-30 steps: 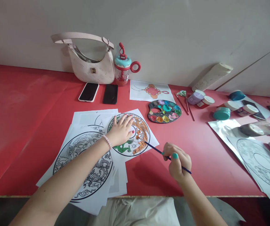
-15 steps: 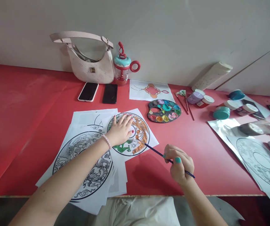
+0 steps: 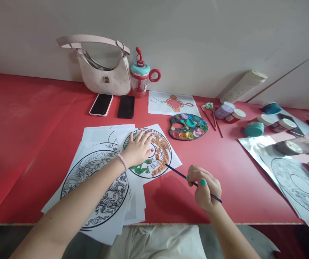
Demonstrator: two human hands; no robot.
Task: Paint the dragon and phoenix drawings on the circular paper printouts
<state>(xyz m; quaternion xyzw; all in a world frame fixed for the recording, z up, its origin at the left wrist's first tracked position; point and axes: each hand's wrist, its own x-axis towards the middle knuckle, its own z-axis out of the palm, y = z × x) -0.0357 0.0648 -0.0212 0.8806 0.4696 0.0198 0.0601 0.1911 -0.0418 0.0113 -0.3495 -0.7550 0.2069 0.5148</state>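
My left hand [image 3: 139, 148] lies flat with fingers spread on a round line drawing [image 3: 167, 151], covering part of its middle. That drawing shows an orange-painted bird and a green dragon. My right hand [image 3: 205, 186] is closed around a dark blue paintbrush [image 3: 178, 172], whose tip reaches the orange part of the drawing. Beneath my left forearm is a larger uncoloured round drawing [image 3: 108, 201] on a stack of sheets. The paint palette [image 3: 173, 133], with several colours in its wells, sits beyond the painted sheet to the right.
Along the back stand a pale handbag [image 3: 106, 81] and a cup [image 3: 140, 81] with a red handle; a white phone [image 3: 101, 105] and a black phone [image 3: 125, 107] lie before them. Several paint jars [image 3: 254, 128], brushes [image 3: 214, 118] and another drawing [image 3: 291, 180] are at right.
Almost nothing differs. My right hand and the paintbrush's rear end have shifted very slightly; my left hand stays in place.
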